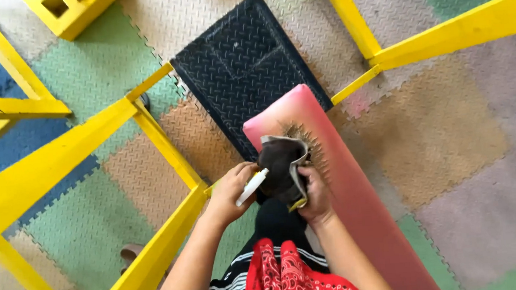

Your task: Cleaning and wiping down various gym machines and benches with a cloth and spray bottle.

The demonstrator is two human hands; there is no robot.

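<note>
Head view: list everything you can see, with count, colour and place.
Bench pad: one, pink-red, running from centre to lower right.
Cloth: one, dark with pale lining, on the pad's near end.
Small tube: one, white with yellow tip, centre.
Tread plate: one, black, top centre.
Frame bars: several, yellow, left and upper right.
Floor mats: many, faded green, blue, orange, grey, all around.
Bandana-print fabric: one, red, bottom centre.
Left hand: holds the tube.
Right hand: grips the cloth.
</note>
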